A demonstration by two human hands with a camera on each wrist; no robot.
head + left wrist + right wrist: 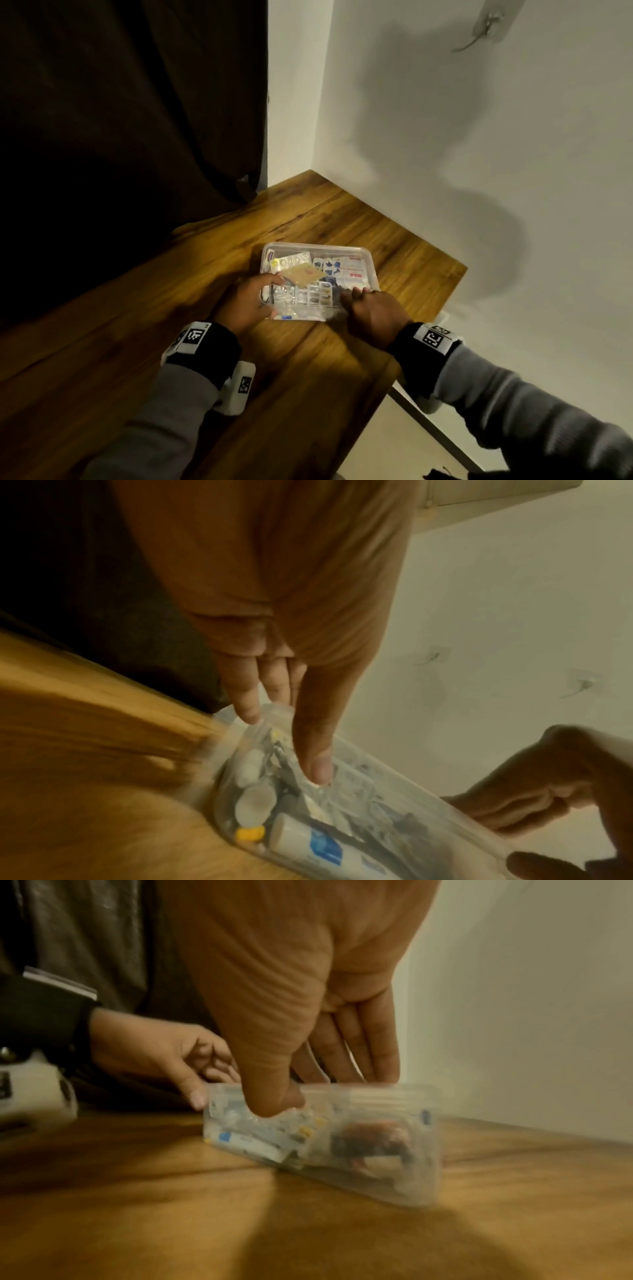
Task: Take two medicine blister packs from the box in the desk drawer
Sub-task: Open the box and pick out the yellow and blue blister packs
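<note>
A clear plastic box (317,245) sits on the wooden desk (325,370), filled with medicine. Silver blister packs (297,259) lie at its far left, clear ones (313,297) along the near side, and a tan sachet (305,276) on top. My left hand (272,296) holds the box's left end, fingers over the rim (246,710) and thumb (315,764) low at the near corner. My right hand (356,294) grips the near wall towards the right, thumb (274,1104) outside and fingers over the rim. The wrist views are blurred. No drawer is in view.
A white tube with a blue label (308,842) and a yellow cap (250,833) lie inside the box. A dark curtain (137,120) hangs at the left, and a white wall (479,171) with a stick-on hook (489,24) runs behind. The desk's right edge (428,329) is close to the box.
</note>
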